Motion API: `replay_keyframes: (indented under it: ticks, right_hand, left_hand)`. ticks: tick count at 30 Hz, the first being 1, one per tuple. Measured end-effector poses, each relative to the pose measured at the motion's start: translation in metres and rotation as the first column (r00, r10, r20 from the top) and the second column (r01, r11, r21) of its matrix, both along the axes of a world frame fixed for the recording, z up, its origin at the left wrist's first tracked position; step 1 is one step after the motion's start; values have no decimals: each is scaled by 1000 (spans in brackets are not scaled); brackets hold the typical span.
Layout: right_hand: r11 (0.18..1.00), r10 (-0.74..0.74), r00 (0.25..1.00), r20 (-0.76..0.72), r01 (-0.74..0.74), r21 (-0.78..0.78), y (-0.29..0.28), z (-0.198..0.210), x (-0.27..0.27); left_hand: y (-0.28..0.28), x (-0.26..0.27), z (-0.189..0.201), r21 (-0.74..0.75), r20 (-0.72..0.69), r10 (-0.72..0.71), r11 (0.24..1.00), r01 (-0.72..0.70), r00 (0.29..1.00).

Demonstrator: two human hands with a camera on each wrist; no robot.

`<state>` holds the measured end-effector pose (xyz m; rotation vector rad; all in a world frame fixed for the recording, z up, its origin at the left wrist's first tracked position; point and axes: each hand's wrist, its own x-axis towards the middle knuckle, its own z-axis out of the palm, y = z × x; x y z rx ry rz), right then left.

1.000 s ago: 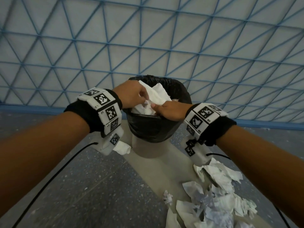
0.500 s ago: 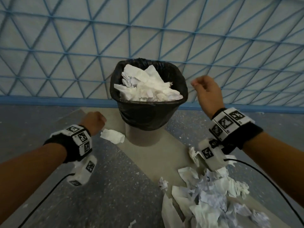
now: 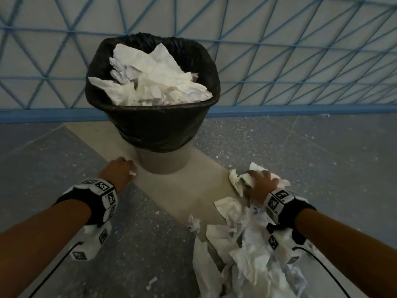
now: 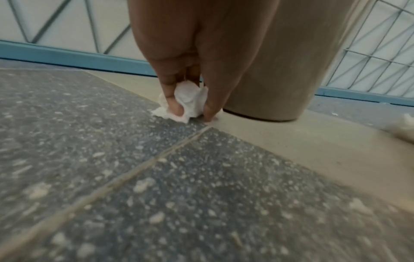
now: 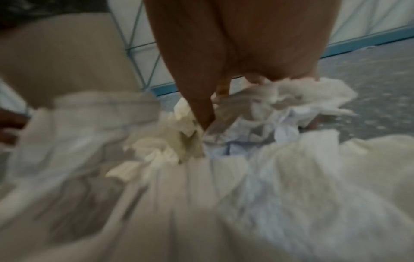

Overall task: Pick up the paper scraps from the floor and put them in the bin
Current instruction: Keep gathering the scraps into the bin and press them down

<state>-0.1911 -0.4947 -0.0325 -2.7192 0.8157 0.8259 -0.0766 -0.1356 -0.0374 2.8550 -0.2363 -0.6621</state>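
A beige bin point(image 3: 163, 162) lined with a black bag point(image 3: 150, 130) stands against the wall, heaped with crumpled white paper point(image 3: 150, 80). My left hand point(image 3: 120, 172) is down at the bin's base, its fingertips point(image 4: 177, 108) pinching a small white scrap point(image 4: 190, 99) on the floor. My right hand point(image 3: 260, 186) is at the far end of a big pile of torn paper scraps point(image 3: 253, 250), its fingers curled into the crumpled sheets point(image 5: 280, 106). In the right wrist view the picture is blurred.
A wall with a blue lattice pattern point(image 3: 300, 50) and a blue skirting point(image 3: 300, 110) runs behind the bin. The floor is speckled grey tile point(image 3: 64, 147) crossed by a beige strip point(image 3: 182, 196). A tiny scrap point(image 3: 151, 282) lies near the bottom middle.
Both hands have dropped from the bin's rim to the floor. The left one has taken the small scrap by the bin's base, and the right one has reached into the pile.
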Motion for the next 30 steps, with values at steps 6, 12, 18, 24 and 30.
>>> replay_keyframes:
  ticks: [6, 12, 18, 24, 30]
  right_hand:
    - [986, 69, 956, 285, -110, 129, 40, 23, 3]
    - [918, 121, 913, 389, -252, 306, 62, 50, -23]
    - [883, 431, 903, -3, -420, 210, 72, 32, -64]
    - [798, 191, 941, 279, -315, 514, 82, 40, -58]
    - [850, 296, 924, 241, -370, 375, 68, 26, -61]
  left_hand:
    - [-49, -59, 25, -472, -139, -102, 881, 24, 985]
    - [-101, -107, 20, -505, -107, -326, 832, 231, 939]
    - [-111, -130, 9, -169, -170, -652, 758, 630, 739]
    - [-115, -122, 31, -485, -19, -335, 827, 284, 942]
    - [-121, -113, 21, -84, -69, -507, 861, 501, 859]
